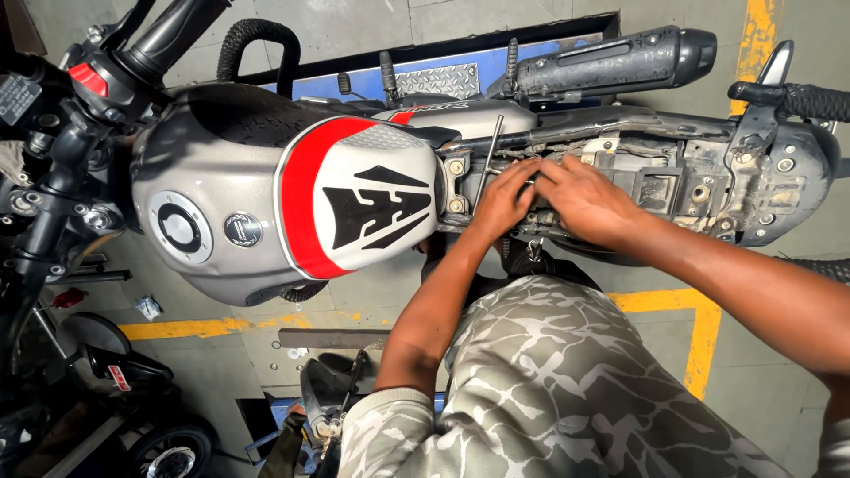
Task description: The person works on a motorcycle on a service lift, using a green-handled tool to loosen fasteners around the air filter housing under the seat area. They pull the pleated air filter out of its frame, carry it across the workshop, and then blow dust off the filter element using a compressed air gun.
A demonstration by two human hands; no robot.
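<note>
Motorcycle (266, 190) stands on blue lift platform (354, 84), above the hands. Grey concrete floor (221, 372) with yellow line (699, 345) lies below the hands; flat metal bar (332, 338) on it.

We cannot see what the fingertips of the left hand (503, 202) and right hand (586, 202) grip inside the motorcycle frame (708, 190); the handlebar (168, 31) runs off frame.

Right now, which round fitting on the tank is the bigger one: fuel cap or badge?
The fuel cap, the larger ringed disc nearer the handlebar. The small dark round badge sits beside it, toward the red stripe. Both hands work behind the tank.
</note>
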